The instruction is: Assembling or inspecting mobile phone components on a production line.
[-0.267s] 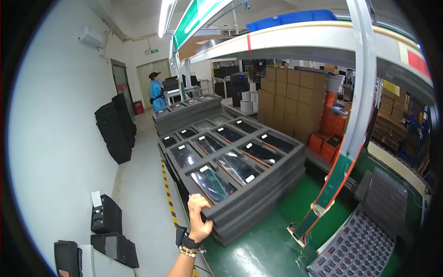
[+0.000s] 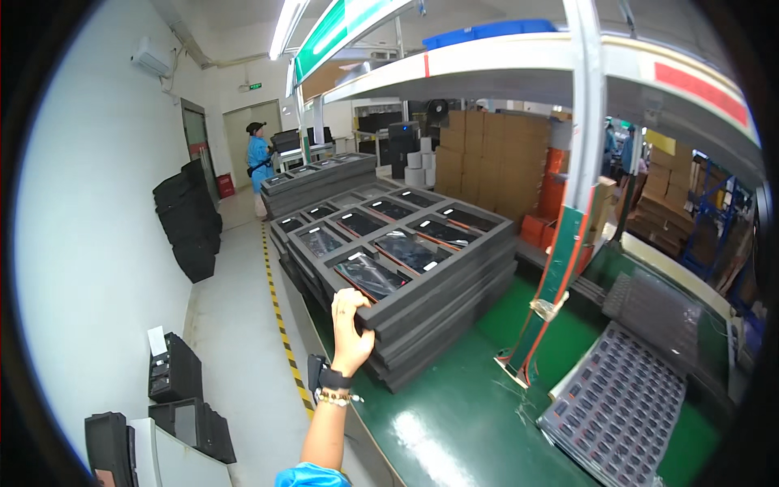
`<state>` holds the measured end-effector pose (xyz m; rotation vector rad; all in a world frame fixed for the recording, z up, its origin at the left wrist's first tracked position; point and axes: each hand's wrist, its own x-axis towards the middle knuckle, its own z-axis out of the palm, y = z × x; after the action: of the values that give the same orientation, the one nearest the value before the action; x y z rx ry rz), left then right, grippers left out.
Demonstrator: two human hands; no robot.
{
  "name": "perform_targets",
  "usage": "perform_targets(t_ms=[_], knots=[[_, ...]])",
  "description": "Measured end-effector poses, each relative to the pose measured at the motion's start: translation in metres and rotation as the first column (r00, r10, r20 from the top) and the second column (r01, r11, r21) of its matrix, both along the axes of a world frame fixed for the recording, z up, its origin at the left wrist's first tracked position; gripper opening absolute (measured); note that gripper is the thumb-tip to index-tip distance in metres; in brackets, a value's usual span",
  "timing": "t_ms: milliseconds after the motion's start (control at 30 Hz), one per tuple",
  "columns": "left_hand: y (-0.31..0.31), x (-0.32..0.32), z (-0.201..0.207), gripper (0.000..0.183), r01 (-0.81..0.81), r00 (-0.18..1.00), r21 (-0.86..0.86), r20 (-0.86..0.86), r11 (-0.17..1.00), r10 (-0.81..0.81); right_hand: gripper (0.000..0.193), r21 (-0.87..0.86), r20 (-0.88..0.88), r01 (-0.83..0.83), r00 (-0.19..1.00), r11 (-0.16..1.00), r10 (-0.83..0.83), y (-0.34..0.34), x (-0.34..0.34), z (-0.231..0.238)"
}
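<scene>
My left hand (image 2: 353,331), with a dark watch and a bead bracelet at the wrist, grips the near left corner of the top foam tray (image 2: 410,302). Its fingers curl over the rim and the thumb is lower on the side. This dark grey tray lies on a stack of similar trays (image 2: 454,329), its near corner sitting slightly high. In its compartments lie several flat, glossy dark panels (image 2: 369,274), with small white labels and orange-red edges. My right hand is out of view.
A metal post (image 2: 578,162) rises from the green bench (image 2: 430,438), right of the stack. Beyond it lies a grey tray of small dark parts (image 2: 613,406). More foam trays (image 2: 316,177) and cardboard boxes (image 2: 487,162) stand behind. A person in blue (image 2: 258,154) stands far left.
The view has shifted, and more of my left forearm and a blue sleeve show. The top tray's near corner looks a little higher above the stack, my left hand still on it.
</scene>
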<state>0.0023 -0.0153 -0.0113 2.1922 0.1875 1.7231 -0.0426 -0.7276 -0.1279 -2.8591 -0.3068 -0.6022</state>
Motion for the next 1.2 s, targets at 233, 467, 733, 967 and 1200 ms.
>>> perform_targets(t_ms=[233, 467, 733, 967, 1200], knots=[[-0.024, -0.018, 0.024, 0.043, -0.166, 0.965, 0.107, -0.187, 0.980, 0.184, 0.026, 0.046, 0.064, -0.081, 0.995, 0.996, 0.078, -0.023, 0.014, -0.032], [-0.133, -0.091, 0.043, 0.036, -0.029, 0.976, 0.338, -0.192, 0.941, 0.099, 0.025, 0.314, 0.121, -0.243, 0.969, 0.918, 0.215, -0.003, -0.020, 0.002], [-0.275, -0.113, 0.082, 0.034, 0.155, 0.963, 0.427, -0.267, 0.891, -0.040, 0.074, 0.998, -0.045, 0.052, 0.288, 0.031, 0.957, 0.207, -0.042, 0.123], [-0.340, -0.127, 0.068, 0.028, 0.194, 0.934, 0.356, -0.352, 0.914, -0.061, 0.035, 0.801, 0.347, 0.159, 0.662, -0.577, 0.664, 0.312, -0.028, 0.156], [-0.290, -0.199, 0.084, 0.104, 0.317, 0.879, 0.051, -0.390, 0.947, -0.273, 0.039, 0.839, 0.131, 0.194, 0.834, -0.508, 0.536, 0.243, -0.012, 0.130]])
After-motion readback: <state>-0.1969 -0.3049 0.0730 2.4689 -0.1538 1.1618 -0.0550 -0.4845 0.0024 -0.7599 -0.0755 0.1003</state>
